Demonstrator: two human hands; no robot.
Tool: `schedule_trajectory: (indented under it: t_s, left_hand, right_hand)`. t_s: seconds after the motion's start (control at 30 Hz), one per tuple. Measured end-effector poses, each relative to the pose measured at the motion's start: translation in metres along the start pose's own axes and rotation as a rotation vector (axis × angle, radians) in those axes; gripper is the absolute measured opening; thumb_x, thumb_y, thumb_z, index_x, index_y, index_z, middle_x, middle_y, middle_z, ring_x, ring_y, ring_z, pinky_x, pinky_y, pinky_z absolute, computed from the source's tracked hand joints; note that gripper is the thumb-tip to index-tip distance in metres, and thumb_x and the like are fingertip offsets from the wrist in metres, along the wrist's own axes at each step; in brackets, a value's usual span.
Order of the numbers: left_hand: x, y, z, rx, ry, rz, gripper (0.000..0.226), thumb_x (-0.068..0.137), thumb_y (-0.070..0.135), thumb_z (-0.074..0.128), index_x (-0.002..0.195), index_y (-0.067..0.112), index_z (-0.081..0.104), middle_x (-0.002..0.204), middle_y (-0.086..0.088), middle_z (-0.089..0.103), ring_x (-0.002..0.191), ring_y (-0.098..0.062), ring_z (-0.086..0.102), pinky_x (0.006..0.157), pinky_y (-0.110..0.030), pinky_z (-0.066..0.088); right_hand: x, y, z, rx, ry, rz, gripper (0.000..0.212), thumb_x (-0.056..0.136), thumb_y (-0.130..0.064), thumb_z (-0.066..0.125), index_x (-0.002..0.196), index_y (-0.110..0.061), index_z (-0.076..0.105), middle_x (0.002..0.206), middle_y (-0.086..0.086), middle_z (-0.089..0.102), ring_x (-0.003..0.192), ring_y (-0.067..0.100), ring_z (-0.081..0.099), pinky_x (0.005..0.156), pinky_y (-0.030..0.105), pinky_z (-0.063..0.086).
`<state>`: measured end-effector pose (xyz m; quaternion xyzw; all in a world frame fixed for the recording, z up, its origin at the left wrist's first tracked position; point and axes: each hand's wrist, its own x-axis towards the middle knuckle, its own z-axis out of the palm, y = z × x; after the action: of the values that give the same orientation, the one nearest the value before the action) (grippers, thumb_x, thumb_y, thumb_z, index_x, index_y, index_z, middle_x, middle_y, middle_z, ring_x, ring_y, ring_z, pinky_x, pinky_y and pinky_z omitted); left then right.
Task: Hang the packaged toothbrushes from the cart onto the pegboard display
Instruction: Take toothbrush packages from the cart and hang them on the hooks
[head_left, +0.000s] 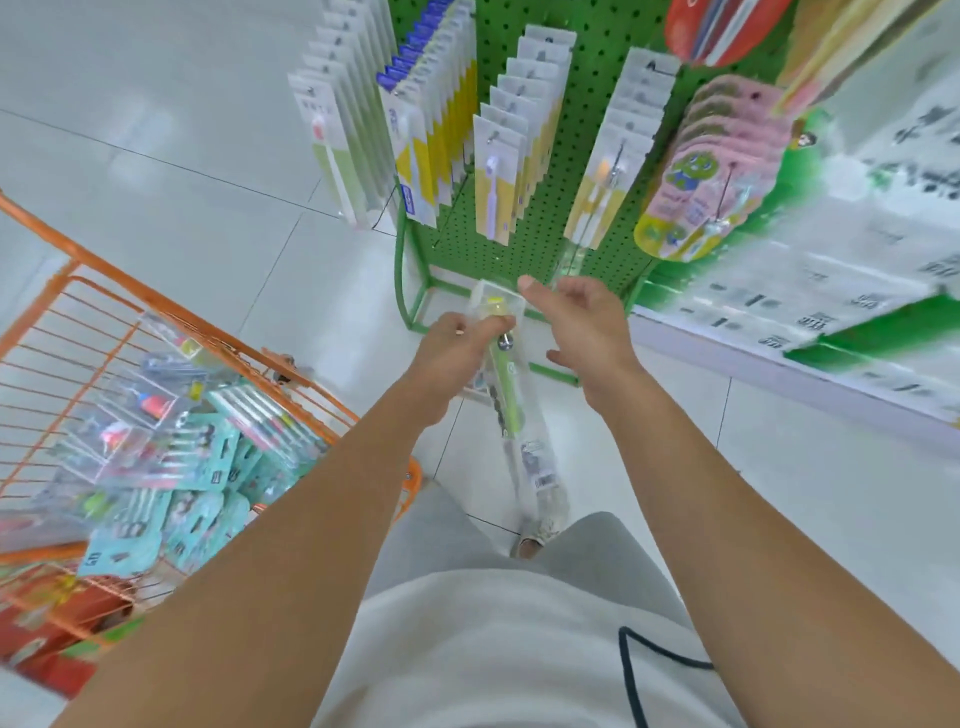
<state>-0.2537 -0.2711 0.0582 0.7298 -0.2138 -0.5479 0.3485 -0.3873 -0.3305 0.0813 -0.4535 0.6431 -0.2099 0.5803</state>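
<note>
The left hand (460, 338) pinches a clear packaged toothbrush (506, 384) with a green handle near its top end, at the centre of the view; the pack hangs down toward 6 o'clock over the white floor (156, 104). The right hand (582, 322) is just beside it at 3 o'clock, fingers loosely spread, holding nothing, its thumb near the pack's upper corner. At 12 o'clock stands the green pegboard (592, 93) with rows of hung toothbrush packs (498, 176). At 8 o'clock the orange wire cart (78, 291) holds a heap of further packs (171, 457).
</note>
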Motion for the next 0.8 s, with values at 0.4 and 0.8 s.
schedule_trajectory:
  t_s: [0.4,0.8]
  left_hand:
    - [0.14,-0.099,0.039,0.352,0.271,0.314,0.065,0.068,0.036,0.083,0.108,0.019,0.036,0.089,0.011,0.051,0.082,-0.018,0.058,0.068,-0.032,0.049]
    - [0.264,-0.126,0.084,-0.099,-0.083,0.223,0.068,0.056,0.018,0.095,0.112,0.018,0.056,0.094,0.008,0.072,0.095,-0.009,0.07,0.071,-0.022,0.058]
  right_hand:
    - [0.119,0.121,0.063,-0.039,0.144,0.012,0.049,0.055,-0.042,0.098,0.088,-0.018,0.07,0.085,-0.002,0.071,0.082,0.015,0.07,0.08,0.039,0.061]
    - [0.223,0.199,0.018,0.459,-0.033,-0.034,0.018,0.101,-0.023,0.059,0.107,-0.01,0.071,0.096,0.005,0.074,0.089,0.021,0.068,0.083,0.038,0.055]
